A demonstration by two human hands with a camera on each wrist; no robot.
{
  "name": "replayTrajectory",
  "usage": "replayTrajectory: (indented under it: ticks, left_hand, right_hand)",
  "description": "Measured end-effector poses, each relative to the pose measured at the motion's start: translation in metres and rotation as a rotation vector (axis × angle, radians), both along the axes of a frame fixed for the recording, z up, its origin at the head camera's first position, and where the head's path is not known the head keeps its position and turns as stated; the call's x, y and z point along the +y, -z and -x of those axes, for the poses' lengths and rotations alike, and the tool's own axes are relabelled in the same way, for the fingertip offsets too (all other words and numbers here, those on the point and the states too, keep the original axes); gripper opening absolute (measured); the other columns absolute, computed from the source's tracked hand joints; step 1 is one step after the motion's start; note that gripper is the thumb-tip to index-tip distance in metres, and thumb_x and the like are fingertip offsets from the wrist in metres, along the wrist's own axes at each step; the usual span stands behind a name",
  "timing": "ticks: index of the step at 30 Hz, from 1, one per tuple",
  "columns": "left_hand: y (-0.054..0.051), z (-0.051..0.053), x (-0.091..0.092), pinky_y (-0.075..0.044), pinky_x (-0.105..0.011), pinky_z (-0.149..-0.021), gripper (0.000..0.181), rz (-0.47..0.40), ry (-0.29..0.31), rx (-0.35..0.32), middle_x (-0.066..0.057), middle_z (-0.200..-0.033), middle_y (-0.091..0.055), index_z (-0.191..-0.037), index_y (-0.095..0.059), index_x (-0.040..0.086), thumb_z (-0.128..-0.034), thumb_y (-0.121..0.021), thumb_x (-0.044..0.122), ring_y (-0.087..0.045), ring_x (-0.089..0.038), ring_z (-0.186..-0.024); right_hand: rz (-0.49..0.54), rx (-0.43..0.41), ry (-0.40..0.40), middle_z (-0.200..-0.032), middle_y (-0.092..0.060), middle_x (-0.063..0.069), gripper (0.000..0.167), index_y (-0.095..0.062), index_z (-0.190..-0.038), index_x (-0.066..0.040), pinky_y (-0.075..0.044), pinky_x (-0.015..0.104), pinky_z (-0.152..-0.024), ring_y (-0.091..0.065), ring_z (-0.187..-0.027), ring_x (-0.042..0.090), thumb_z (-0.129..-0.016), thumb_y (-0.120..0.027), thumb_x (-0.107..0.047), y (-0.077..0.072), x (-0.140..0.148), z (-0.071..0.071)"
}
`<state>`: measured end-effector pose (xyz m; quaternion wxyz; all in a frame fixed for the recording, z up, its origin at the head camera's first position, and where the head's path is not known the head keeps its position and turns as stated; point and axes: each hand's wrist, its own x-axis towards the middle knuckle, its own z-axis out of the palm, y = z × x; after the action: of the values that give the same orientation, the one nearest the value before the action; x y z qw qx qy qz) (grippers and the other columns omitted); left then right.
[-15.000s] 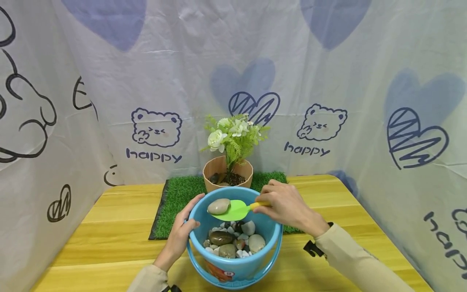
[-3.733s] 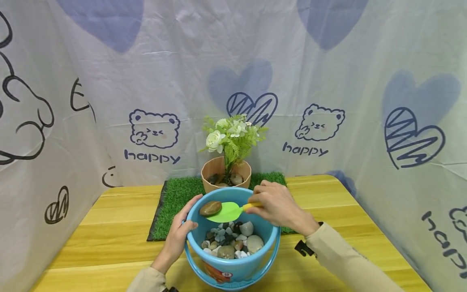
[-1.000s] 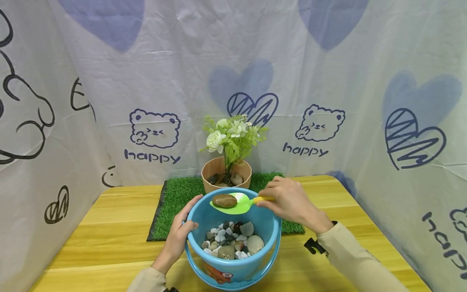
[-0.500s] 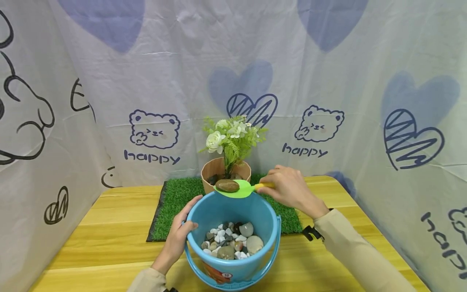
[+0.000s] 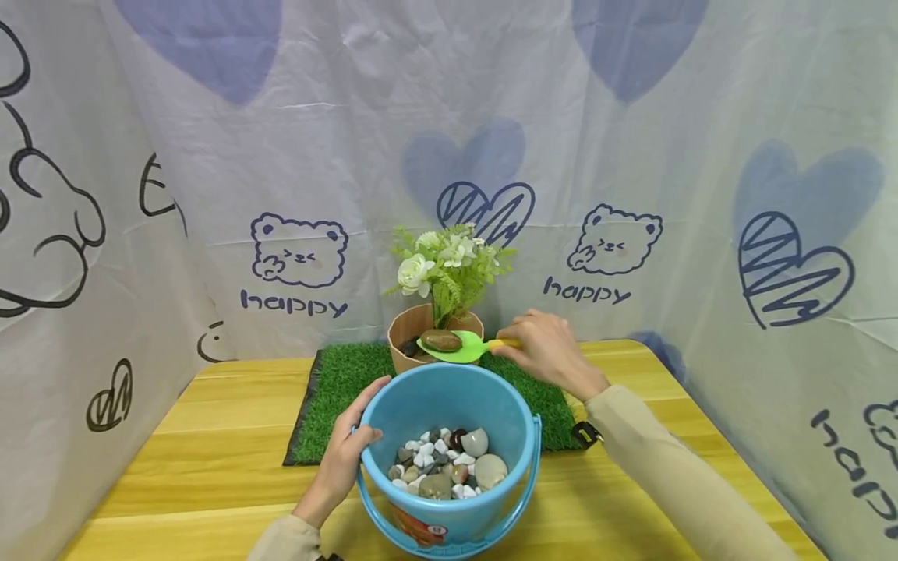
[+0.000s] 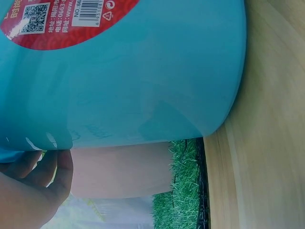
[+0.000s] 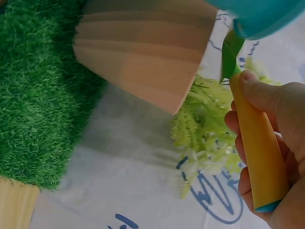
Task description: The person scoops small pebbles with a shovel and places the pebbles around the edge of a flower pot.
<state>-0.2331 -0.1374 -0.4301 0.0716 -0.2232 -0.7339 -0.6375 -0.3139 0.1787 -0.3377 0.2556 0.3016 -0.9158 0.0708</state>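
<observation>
My right hand (image 5: 550, 352) grips the yellow handle (image 7: 259, 143) of a small toy shovel with a green blade (image 5: 468, 347). A brown oval stone (image 5: 441, 340) lies on the blade, over the front of a tan flowerpot (image 5: 403, 327) with white flowers. The blade hides part of the pot's inside. My left hand (image 5: 345, 448) holds the left rim of a blue bucket (image 5: 449, 510), thumb inside and fingers outside. In the left wrist view, its fingers (image 6: 62, 174) lie against the bucket wall. Several pebbles (image 5: 438, 460) and larger stones cover the bucket's bottom.
The pot stands on a green turf mat (image 5: 344, 397) at the back of a wooden table (image 5: 210, 436). Right behind the table hangs a white printed curtain (image 5: 379, 164). The bucket's blue handle (image 5: 522, 506) hangs down in front.
Over the last second my right hand has raised the shovel with the brown stone from above the bucket and carried it away from me to the pot. My left hand stays on the rim.
</observation>
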Motion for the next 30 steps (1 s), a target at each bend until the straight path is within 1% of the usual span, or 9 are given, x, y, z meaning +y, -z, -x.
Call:
replayTrajectory:
  ticks: [5, 9, 13, 18, 21, 26, 30]
  left_hand:
    - [0.001, -0.001, -0.001, -0.054, -0.046, -0.088, 0.070, 0.001, -0.002, -0.004, -0.020, -0.147, -0.045, -0.150, -0.038, 0.023, -0.0833, -0.039, 0.004, -0.054, -0.044, -0.125]
    - [0.000, -0.001, 0.000, -0.054, -0.047, -0.088, 0.070, 0.003, -0.009, -0.016, -0.019, -0.148, -0.045, -0.150, -0.038, 0.024, -0.0833, -0.039, 0.004, -0.054, -0.043, -0.125]
    - [-0.001, -0.002, 0.001, -0.053, -0.047, -0.089, 0.070, 0.005, -0.013, -0.021, -0.019, -0.148, -0.045, -0.150, -0.038, 0.025, -0.0832, -0.039, 0.005, -0.054, -0.043, -0.125]
    - [-0.002, -0.002, 0.001, -0.054, -0.047, -0.088, 0.070, 0.004, -0.014, -0.019, -0.019, -0.148, -0.045, -0.150, -0.038, 0.025, -0.0832, -0.039, 0.005, -0.054, -0.044, -0.124]
    - [-0.002, -0.002, 0.000, -0.053, -0.048, -0.088, 0.070, 0.002, -0.011, -0.022, -0.019, -0.148, -0.045, -0.150, -0.038, 0.024, -0.0832, -0.039, 0.005, -0.054, -0.044, -0.124]
    - [-0.002, -0.002, 0.000, -0.053, -0.049, -0.089, 0.070, -0.002, -0.007, -0.021, -0.020, -0.148, -0.045, -0.150, -0.038, 0.024, -0.0832, -0.039, 0.005, -0.053, -0.044, -0.125]
    - [-0.002, -0.002, 0.000, -0.053, -0.048, -0.089, 0.070, -0.004, -0.010, -0.021, -0.019, -0.148, -0.045, -0.150, -0.038, 0.024, -0.0832, -0.039, 0.005, -0.054, -0.044, -0.124]
  right_hand:
    - [-0.015, -0.022, 0.032, -0.094, -0.074, 0.000, 0.033, -0.078, -0.105, -0.018, -0.044, 0.032, -0.069, -0.059, -0.083, 0.018, -0.087, -0.068, -0.044, 0.004, -0.005, 0.014]
    - [-0.020, -0.044, 0.052, -0.096, -0.074, -0.001, 0.034, -0.078, -0.106, -0.018, -0.038, 0.034, -0.072, -0.058, -0.086, 0.018, -0.088, -0.066, -0.045, 0.006, -0.008, 0.022]
    - [-0.028, -0.067, 0.063, -0.096, -0.073, -0.002, 0.030, -0.078, -0.105, -0.020, -0.031, 0.033, -0.071, -0.055, -0.083, 0.017, -0.087, -0.068, -0.042, 0.006, -0.012, 0.030]
    - [-0.066, -0.070, 0.044, -0.084, -0.073, -0.004, 0.022, -0.079, -0.097, -0.021, -0.028, 0.032, -0.070, -0.051, -0.074, 0.014, -0.085, -0.072, -0.039, 0.001, -0.016, 0.041]
    - [-0.105, -0.084, 0.028, -0.081, -0.072, -0.006, 0.020, -0.079, -0.095, -0.023, -0.026, 0.031, -0.069, -0.049, -0.072, 0.013, -0.084, -0.073, -0.038, -0.001, -0.018, 0.046]
    - [-0.173, -0.099, 0.029, -0.083, -0.071, -0.008, 0.021, -0.079, -0.099, -0.027, -0.023, 0.031, -0.068, -0.049, -0.073, 0.013, -0.084, -0.073, -0.040, -0.004, -0.023, 0.052]
    - [-0.210, -0.096, 0.022, -0.086, -0.074, -0.007, 0.021, -0.080, -0.098, -0.027, -0.022, 0.031, -0.066, -0.049, -0.070, 0.013, -0.084, -0.072, -0.041, -0.008, -0.027, 0.054]
